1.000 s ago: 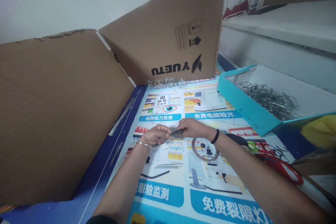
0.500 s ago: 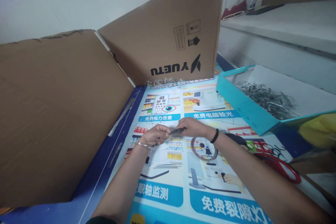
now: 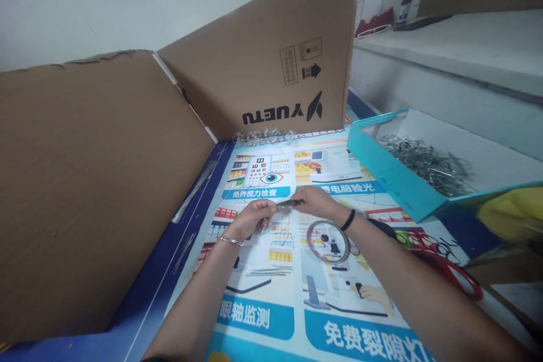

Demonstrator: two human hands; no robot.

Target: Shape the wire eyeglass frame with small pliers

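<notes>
- Left hand (image 3: 256,216) is pinching, thumb against forefinger, apparently on a thin silvery metal wire (image 3: 280,208); fingertips are mostly hiding it, so the exact grip point is not readable.
- Right hand (image 3: 316,204) is gripping a dark, slim, plier-like metal tool (image 3: 289,203), fingers curled round it, tip pointing at the left fingertips. Whether its jaws are biting the wire: too small to tell.
- Wire and tool are sitting between the two hands, over the tabletop (image 3: 254,346) with its blue-and-white printed covering.
- Doing it well, judging from this: the left pinch is needing to be steady and close to the tool tip, so the wire isn't twisting or springing off.
- Tool is working best when meeting the wire squarely; a slanted bite is risking a slip or a crooked kink.
- Squeeze is calling for firm and short, no yanking; left fingertips are sitting right by the tip, so nipping skin is the main hazard.
- Straight, silvery loose wires (image 3: 270,271) are lying on the printed covering, nearer the person; a grey-brown ring-shaped roll (image 3: 309,241) is lying near the right wrist. Low forearms are risking sweeping these.
- Open turquoise box with white inside (image 3: 392,177) is holding a tangled silvery wire heap (image 3: 426,164), off to the right.
</notes>
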